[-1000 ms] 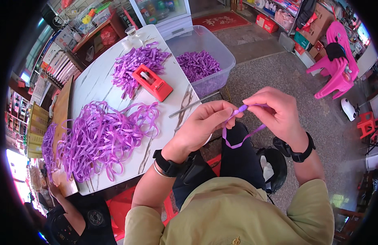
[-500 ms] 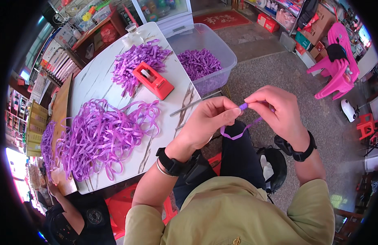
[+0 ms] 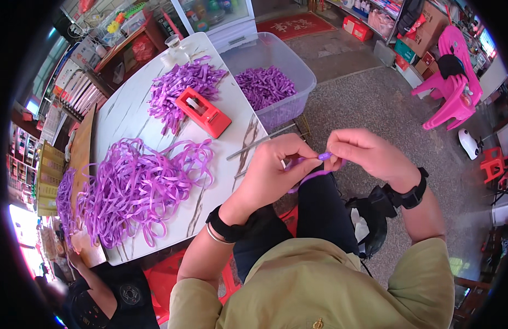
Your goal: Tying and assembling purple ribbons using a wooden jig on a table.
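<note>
Above my lap, my left hand point(image 3: 278, 167) and my right hand point(image 3: 361, 153) pinch one purple ribbon point(image 3: 324, 156) between them. A short piece of it is folded or rolled tight at the fingertips; a loose loop hangs beneath. Left of my hands, a large tangle of purple ribbons point(image 3: 138, 186) spreads over the marble-patterned table point(image 3: 128, 252). A red tape dispenser point(image 3: 213, 122) stands farther back, against a heap of short folded purple ribbon pieces point(image 3: 182, 88).
Beyond the table's right edge, a clear plastic bin point(image 3: 298, 60) holds many purple pieces. Another person's arm point(image 3: 95, 282) reaches in at lower left, near more ribbons point(image 3: 66, 203). A pink chair point(image 3: 454, 82) stands at far right. A thin metal bar point(image 3: 254, 147) juts past the table edge.
Both hands have come slightly lower and closer together. The rolled part now lies flatter between the fingertips, and the right fingers have curled in more around the ribbon.
</note>
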### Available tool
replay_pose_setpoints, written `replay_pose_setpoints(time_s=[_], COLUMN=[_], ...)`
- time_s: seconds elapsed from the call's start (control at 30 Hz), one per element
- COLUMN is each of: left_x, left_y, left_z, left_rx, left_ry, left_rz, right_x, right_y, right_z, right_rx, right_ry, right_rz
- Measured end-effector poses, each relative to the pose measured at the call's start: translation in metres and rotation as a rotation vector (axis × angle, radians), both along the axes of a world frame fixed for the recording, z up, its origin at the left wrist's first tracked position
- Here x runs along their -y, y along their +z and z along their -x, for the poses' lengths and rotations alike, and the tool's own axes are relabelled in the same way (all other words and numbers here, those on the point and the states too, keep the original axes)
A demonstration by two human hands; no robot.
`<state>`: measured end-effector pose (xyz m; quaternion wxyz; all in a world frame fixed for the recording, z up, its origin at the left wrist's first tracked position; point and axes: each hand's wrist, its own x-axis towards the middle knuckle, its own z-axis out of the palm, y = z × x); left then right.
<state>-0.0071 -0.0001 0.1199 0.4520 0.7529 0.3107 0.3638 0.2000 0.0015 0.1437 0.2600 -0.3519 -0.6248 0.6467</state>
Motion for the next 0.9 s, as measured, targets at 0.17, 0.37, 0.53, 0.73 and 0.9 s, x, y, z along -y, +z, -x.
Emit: replay_pose_setpoints(time_s=[0.17,0.37,0.53,0.73,0.9], left_x=[0.0,-0.001,-0.004,-0.008,-0.006], left_y=[-0.011,-0.006,0.0,0.011,0.019], left_z=[0.0,0.003,0.005,-0.001,-0.004], left_rx=[0.099,0.187,0.337,0.394,0.418], left_ry=[-0.008,-0.084,-0.145,-0.201,-0.197], left_rz=[0.117,0.428,0.499,0.564,0.537], right_x=[0.002,0.001,0.003,0.004,0.001], right_y=[-0.002,-0.002,0.004,-0.001,-0.009], right_z=[0.001,-0.003,-0.001,0.002,-0.001], right_rx=[-0.039,-0.026,0.01,0.181,0.364], right_ry=[-0.031,-0.042,-0.085,-0.202,-0.248], right_rz=[0.046,-0.058,-0.126,-0.389,-0.73])
